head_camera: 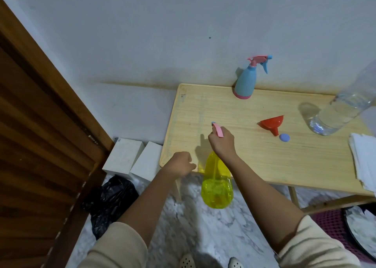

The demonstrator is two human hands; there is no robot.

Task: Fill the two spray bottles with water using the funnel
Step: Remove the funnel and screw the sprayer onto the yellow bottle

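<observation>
Fingers of your right hand (222, 141) were wrapped tight around the top of the yellow spray bottle (216, 183), just under its pink trigger (218, 130). You held that bottle up in the air at the near edge of the wooden table (264, 155), and its round bottom hung out over the floor. It looked see-through, and I could not tell if any water was inside. Your left hand (180, 163) was curled into a loose fist at the near left corner of the table, just beside the bottle. It held nothing that I could see.

Farther out on the table, to the right, the red funnel (271, 124) lay on its side. A small blue cap (284, 137) sat just beside its thin end. Right of those stood a big clear water bottle (343, 106) with water in it. A stack of white paper (364, 161) lay at the right edge.

Far back by the wall stood the blue spray bottle (246, 80), upright, with its pink and blue top on.
</observation>
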